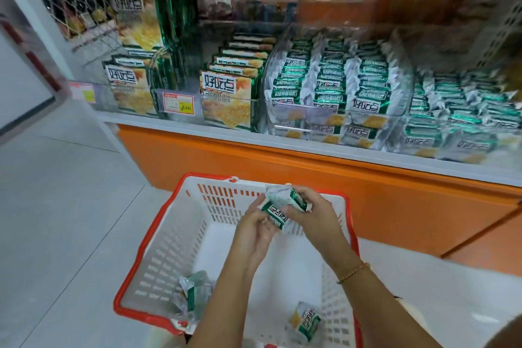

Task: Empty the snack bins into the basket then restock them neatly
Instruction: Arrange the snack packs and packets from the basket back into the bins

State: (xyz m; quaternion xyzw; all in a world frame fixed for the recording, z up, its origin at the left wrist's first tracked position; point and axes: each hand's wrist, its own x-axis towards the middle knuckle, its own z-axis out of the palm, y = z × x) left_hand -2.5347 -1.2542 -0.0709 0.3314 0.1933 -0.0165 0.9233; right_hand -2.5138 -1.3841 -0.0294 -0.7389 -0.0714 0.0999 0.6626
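Note:
A white basket with a red rim (pixel 158 223) stands on the floor below the shelf. Over it, my left hand (pixel 255 230) and my right hand (pixel 310 213) together hold small green-and-silver snack packets (pixel 278 210); my left fingers pinch the lower packet, my right fingers curl round the upper one. Loose packets lie in the basket at the near left (pixel 195 295) and near right (pixel 306 321). On the shelf, a clear bin (pixel 333 85) holds tidy rows of the same packets. Beside it, a second bin (pixel 457 118) is full of them too.
Large green snack bags (pixel 226 99) stand in rows left of the bins, with a price tag (pixel 178 104) in front. An orange cabinet base (pixel 282 175) runs under the shelf. Grey floor (pixel 56 206) lies to the left of the basket.

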